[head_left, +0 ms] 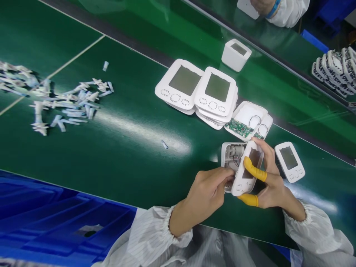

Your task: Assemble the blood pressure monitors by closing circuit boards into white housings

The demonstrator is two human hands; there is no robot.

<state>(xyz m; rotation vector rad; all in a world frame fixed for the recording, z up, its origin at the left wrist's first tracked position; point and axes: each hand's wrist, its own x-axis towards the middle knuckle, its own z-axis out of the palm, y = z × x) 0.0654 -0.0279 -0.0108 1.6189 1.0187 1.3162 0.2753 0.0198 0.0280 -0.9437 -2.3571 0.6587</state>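
My left hand was closed around the edge of a white rear housing, its metal parts and wires showing, and my right hand held a white front shell tilted over that housing. Yellow finger cots covered two of my right fingers, one lying across the shell's face. Both hands worked low on the green tabletop, whose near edge ran under my left forearm. Room was tight on the right, where a small white monitor lay just beside my right hand. Above the housing, nearly touching it, sat an open shell with a green circuit board, with stacked white front shells just beyond. To my left, a wide bare green stretch reached the scattered small white parts.
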